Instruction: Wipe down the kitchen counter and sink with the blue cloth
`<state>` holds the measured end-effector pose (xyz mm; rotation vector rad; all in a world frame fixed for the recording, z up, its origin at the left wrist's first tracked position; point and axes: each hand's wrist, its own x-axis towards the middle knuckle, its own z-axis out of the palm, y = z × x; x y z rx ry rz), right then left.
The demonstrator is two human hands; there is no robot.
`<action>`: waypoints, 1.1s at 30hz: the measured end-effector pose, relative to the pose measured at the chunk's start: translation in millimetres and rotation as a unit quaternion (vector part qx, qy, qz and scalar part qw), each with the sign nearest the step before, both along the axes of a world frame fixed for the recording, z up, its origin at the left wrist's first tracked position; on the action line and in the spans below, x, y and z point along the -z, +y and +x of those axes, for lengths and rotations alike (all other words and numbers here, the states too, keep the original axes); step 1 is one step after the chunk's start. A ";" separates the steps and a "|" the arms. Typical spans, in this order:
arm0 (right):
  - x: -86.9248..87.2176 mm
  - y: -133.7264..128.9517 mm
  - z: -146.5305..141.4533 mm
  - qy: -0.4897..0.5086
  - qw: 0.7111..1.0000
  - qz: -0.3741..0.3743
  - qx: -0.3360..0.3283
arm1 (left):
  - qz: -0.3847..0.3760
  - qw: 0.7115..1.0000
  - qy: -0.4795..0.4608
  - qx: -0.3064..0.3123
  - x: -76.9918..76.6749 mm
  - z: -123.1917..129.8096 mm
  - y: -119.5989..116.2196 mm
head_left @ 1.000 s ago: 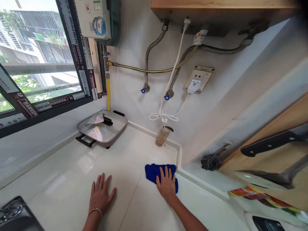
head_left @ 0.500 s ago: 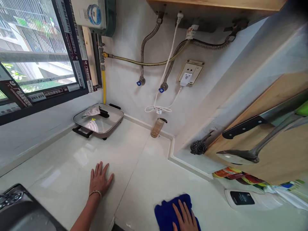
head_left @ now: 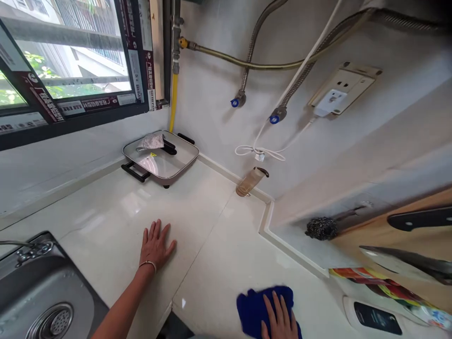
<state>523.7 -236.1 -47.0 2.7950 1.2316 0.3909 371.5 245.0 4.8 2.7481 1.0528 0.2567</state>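
Observation:
My left hand (head_left: pixel 155 248), with a bracelet at the wrist, lies on the white counter (head_left: pixel 197 278), palm down and fingers spread, holding nothing. Under my right hand (head_left: pixel 280 320), at the bottom edge of the view, is a dark blue cloth (head_left: pixel 254 308). The fingers of that hand are stretched out flat over the cloth, which is spread on the counter and bunched at its edges. The palm is partly cut off by the frame.
An electric pan with glass lid (head_left: pixel 169 160) stands in the back left corner, a brownish cup (head_left: pixel 250 182) near the back wall. A steel sink (head_left: pixel 60 287) is at left. At right are a scrubber (head_left: pixel 321 228), a knife (head_left: pixel 420 219) and a phone (head_left: pixel 377 318).
The camera view has shifted closer and downward, so more of the sink shows. Both hands keep nearly the same places on the counter and the cloth.

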 end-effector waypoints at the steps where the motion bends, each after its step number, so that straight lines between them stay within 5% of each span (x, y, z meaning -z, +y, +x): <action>1: -3.5 15.0 7.8 0.001 1.000 -0.007 -0.007 | 0.000 1.000 -0.002 0.001 1.1 -0.1 -0.2; 11: -37.6 183.4 64.0 0.045 0.995 -0.051 -0.070 | 0.000 1.000 -0.020 0.005 4.2 -1.9 -1.9; 18: -45.3 271.0 91.9 0.083 0.991 -0.044 -0.091 | 0.005 1.000 -0.012 0.008 3.0 -1.2 -2.4; 22: -48.2 304.0 108.7 0.096 0.989 -0.040 -0.107 | 0.000 1.000 0.000 0.009 -2.2 -0.4 -2.7; 27: -52.2 331.7 115.5 0.103 0.992 -0.050 -0.050 | -0.003 1.000 0.007 0.006 -3.5 -0.6 -4.2; 33: -49.9 315.6 77.7 0.095 0.994 -0.044 -0.033 | -0.011 1.000 0.003 0.002 -2.2 -1.9 -4.8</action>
